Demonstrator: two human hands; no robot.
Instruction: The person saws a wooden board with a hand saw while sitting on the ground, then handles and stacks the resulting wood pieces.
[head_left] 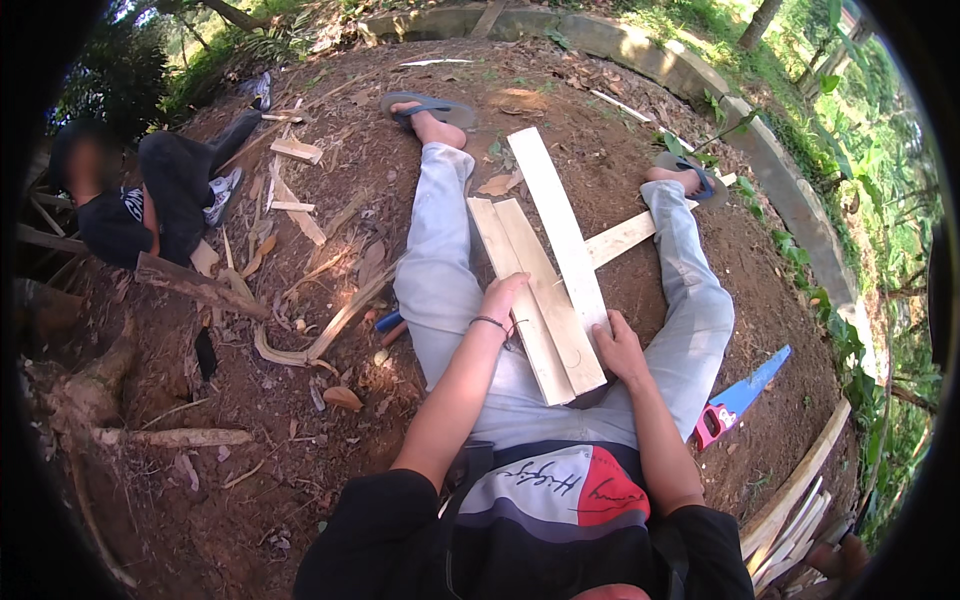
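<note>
I sit on bare earth with my legs spread, in light grey trousers and blue sandals. Three pale wooden planks (545,285) lie side by side between my legs, their near ends at my lap. My left hand (497,298) rests on the left edge of the left plank. My right hand (620,350) presses flat on the near end of the right plank. A fourth plank (622,238) lies crosswise under them, toward my right leg.
A blue handsaw with a pink handle (738,398) lies on the ground by my right thigh. Another person in dark clothes (150,200) sits at the far left among wood offcuts (296,150). Stacked planks (795,500) lie at the lower right. A concrete kerb (770,160) curves behind.
</note>
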